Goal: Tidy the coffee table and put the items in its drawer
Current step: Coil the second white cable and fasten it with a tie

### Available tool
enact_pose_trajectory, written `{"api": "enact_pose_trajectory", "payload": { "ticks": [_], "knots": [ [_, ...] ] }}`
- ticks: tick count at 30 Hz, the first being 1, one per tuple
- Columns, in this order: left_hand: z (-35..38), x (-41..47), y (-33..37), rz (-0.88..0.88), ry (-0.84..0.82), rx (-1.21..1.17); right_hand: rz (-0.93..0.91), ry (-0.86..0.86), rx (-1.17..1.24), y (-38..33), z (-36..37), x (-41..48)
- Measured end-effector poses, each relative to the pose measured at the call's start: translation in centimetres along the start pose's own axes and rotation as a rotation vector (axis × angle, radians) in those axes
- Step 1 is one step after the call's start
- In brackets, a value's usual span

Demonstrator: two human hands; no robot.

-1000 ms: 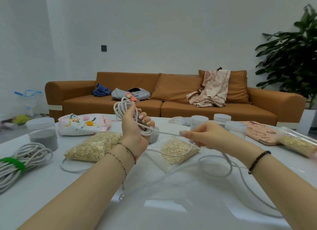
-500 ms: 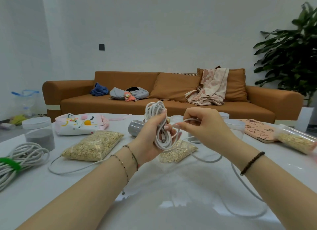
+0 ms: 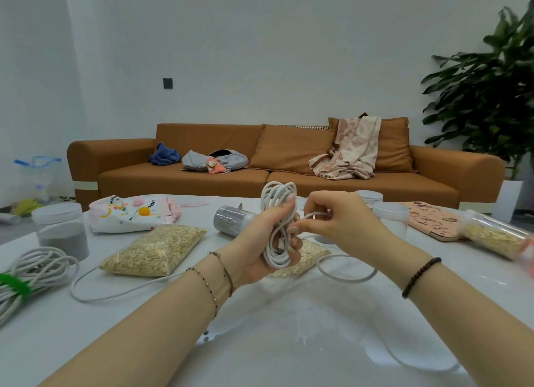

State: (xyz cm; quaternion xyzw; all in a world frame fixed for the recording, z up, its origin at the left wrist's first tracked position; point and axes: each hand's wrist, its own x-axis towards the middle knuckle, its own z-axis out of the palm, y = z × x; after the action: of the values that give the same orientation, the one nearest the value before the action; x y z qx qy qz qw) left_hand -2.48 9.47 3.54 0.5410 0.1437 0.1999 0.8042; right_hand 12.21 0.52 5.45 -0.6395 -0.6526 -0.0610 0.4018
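Cable-winding occupies both hands above the middle of the white surface (image 3: pixel 289 343). The left hand (image 3: pixel 254 248) grips a coiled white cable (image 3: pixel 274 242), its loops upright in curled fingers. The right hand (image 3: pixel 344 222), at 3 o'clock of the coil, pinches the free strand against the bundle. A loose tail (image 3: pixel 346 278) trails on the surface toward 5 o'clock. By the look of it the coil is nearly made; the next move calls for wrapping in that tail, then reaching the drawer, which is out of view. A bag of oats (image 3: pixel 156 251) lies at 9 o'clock.
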Motion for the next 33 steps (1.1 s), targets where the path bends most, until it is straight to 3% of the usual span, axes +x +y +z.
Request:
{"api": "enact_pose_trajectory", "payload": {
  "ticks": [6, 12, 16, 22, 24, 27, 33],
  "knots": [
    [0.1, -0.2, 0.0, -0.046, -0.090, 0.046, 0.023, 0.033, 0.037, 0.3, -0.6, 0.1],
    [-0.5, 0.3, -0.1, -0.042, -0.135, -0.059, 0.115, 0.072, 0.082, -0.1, -1.3, 0.1],
    [-1.4, 0.7, 0.8, 0.121, 0.020, -0.280, 0.192, 0.099, 0.057, 0.4, -1.4, 0.0],
    [-3.1, 1.1, 2.4, 0.500, 0.360, -0.576, 0.268, 0.062, 0.009, 0.8, -1.8, 0.3],
    [-3.4, 1.0, 2.8, 0.542, 0.418, -0.674, 0.290, 0.054, 0.014, 0.9, -1.9, 0.4],
    [-3.3, 1.0, 2.6, 0.472, 0.367, -0.703, 0.295, 0.103, 0.066, 1.2, -1.7, 0.4],
    [-1.4, 0.8, 1.7, 0.280, 0.136, -0.517, 0.163, 0.190, 0.215, 1.0, -1.1, 0.4]
  ]
}}
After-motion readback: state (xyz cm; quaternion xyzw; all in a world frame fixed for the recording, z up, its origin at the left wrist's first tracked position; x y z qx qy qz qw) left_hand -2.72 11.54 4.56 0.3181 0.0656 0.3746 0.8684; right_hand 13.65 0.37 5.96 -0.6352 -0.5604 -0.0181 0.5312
